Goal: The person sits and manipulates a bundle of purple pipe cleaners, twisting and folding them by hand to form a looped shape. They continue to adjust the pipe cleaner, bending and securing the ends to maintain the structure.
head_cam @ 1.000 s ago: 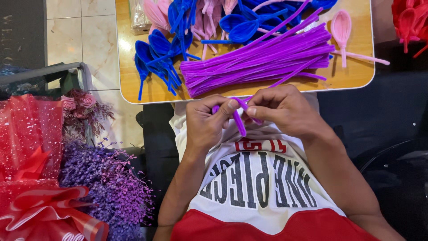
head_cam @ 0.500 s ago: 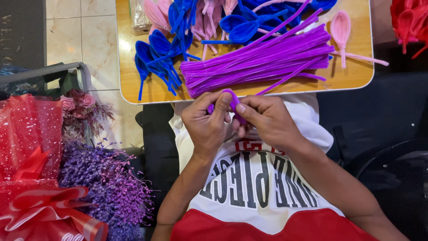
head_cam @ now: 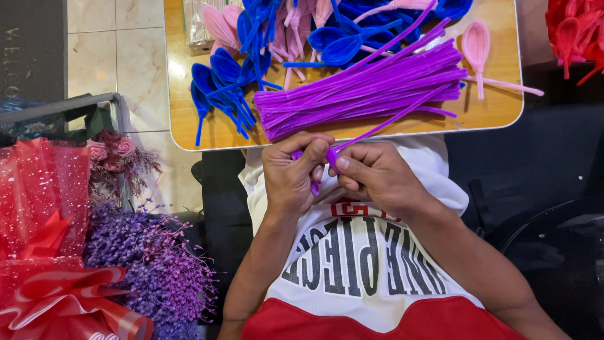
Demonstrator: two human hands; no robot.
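Your left hand [head_cam: 294, 173] and right hand [head_cam: 371, 173] both pinch one purple pipe cleaner [head_cam: 332, 156] just off the wooden tray [head_cam: 217, 135]; its long tail could sweep the purple pile [head_cam: 362, 94] off

The left hand [head_cam: 294, 173] and the right hand [head_cam: 375, 176] meet just below the near edge of the wooden tray table [head_cam: 497, 110], both pinching one bent purple pipe cleaner [head_cam: 331, 155]. A thick bundle of straight purple pipe cleaners [head_cam: 365, 91] lies across the table's middle. Blue looped pipe-cleaner petals [head_cam: 223, 85] sit toward its left edge, and a pink looped petal [head_cam: 476, 44] lies near the right edge.
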